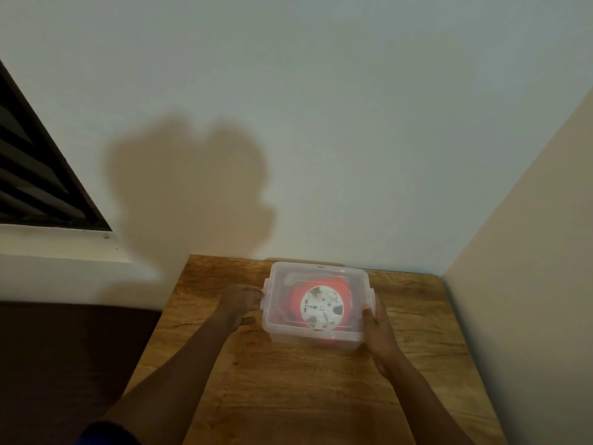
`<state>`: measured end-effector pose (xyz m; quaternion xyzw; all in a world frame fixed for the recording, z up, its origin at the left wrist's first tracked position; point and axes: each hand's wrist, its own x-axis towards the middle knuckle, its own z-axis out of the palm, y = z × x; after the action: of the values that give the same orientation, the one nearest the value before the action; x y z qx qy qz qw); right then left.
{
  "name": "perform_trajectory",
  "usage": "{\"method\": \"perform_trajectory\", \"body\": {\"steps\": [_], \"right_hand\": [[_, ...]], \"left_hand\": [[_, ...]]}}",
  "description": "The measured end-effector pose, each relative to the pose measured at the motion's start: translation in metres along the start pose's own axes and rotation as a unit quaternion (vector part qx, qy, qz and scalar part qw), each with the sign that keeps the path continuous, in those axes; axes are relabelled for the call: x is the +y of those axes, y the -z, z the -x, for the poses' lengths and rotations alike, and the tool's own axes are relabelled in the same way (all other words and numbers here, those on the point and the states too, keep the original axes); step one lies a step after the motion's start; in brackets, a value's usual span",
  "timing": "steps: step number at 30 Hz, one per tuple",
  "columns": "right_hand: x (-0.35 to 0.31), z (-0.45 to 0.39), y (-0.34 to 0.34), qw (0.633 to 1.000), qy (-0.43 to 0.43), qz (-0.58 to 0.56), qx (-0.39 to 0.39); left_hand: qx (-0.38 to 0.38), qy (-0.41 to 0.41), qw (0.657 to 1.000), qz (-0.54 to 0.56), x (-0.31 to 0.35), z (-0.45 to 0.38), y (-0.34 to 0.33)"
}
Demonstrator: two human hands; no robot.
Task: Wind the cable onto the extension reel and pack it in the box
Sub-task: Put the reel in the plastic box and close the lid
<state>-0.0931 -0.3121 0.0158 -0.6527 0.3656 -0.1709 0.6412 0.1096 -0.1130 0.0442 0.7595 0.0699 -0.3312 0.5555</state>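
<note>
Extension reel [322,308], red with a white socket face, already inside the clear plastic box [316,335], lid [282,277] on top; no loose cable visible. Nearest, right hand [377,329] gripping the box's right end at the latch; left hand [240,301] touching the left latch, fingers blurred, grip unclear. Beneath, wooden desk [288,396]. Likely last step: snapping latches shut, needing even pressure both sides. Beyond, wall [321,123] and window [32,175].

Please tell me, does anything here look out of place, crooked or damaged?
Nothing stands out. The clear box sits flat on the wooden table, lid on, with the red reel inside. The left hand and right hand are at its side latches. No loose cable shows.
</note>
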Motion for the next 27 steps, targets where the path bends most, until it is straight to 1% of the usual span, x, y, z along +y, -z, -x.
{"method": "perform_trajectory", "body": {"steps": [2, 3, 5, 7, 9, 11, 13, 15, 17, 21, 24, 27], "right_hand": [[0.001, 0.002, 0.000, 1.000, -0.018, -0.013, 0.002], [0.001, 0.001, 0.002, 0.999, -0.041, -0.027, 0.007], [-0.002, -0.003, 0.009, 0.988, -0.125, -0.083, 0.031], [-0.007, -0.007, 0.020, 0.969, -0.201, -0.141, 0.041], [-0.013, -0.011, 0.029, 0.965, -0.213, -0.145, 0.040], [-0.018, -0.016, 0.028, 0.977, -0.183, -0.099, 0.049], [-0.019, -0.017, 0.024, 0.988, -0.138, -0.011, 0.062], [-0.017, -0.016, 0.018, 0.991, -0.099, 0.062, 0.068], [-0.013, -0.015, 0.015, 0.990, -0.062, 0.104, 0.071], [-0.012, -0.014, 0.011, 0.982, -0.028, 0.165, 0.090], [-0.011, -0.010, 0.003, 0.956, 0.032, 0.264, 0.126], [-0.008, -0.007, -0.001, 0.947, 0.058, 0.284, 0.138]], "left_hand": [[0.001, -0.017, 1.000, -0.014, 0.000, 0.000, -0.002], [0.000, -0.022, 1.000, -0.014, -0.001, -0.001, -0.003], [-0.003, -0.027, 1.000, -0.014, -0.001, 0.000, -0.002], [-0.009, -0.024, 1.000, -0.010, -0.002, 0.001, -0.002], [-0.015, -0.022, 1.000, -0.003, -0.002, 0.002, -0.003], [-0.013, -0.025, 1.000, 0.006, -0.004, 0.001, -0.004], [-0.004, -0.034, 0.999, 0.008, -0.006, 0.000, -0.006], [0.006, -0.034, 0.999, 0.014, -0.007, -0.001, -0.008], [0.007, -0.034, 0.999, 0.021, -0.007, -0.001, -0.008], [0.006, -0.037, 0.999, 0.019, -0.009, -0.005, -0.007], [0.004, -0.036, 0.999, 0.015, -0.010, -0.005, -0.008], [-0.010, -0.054, 0.998, -0.015, -0.012, -0.001, -0.007]]}}
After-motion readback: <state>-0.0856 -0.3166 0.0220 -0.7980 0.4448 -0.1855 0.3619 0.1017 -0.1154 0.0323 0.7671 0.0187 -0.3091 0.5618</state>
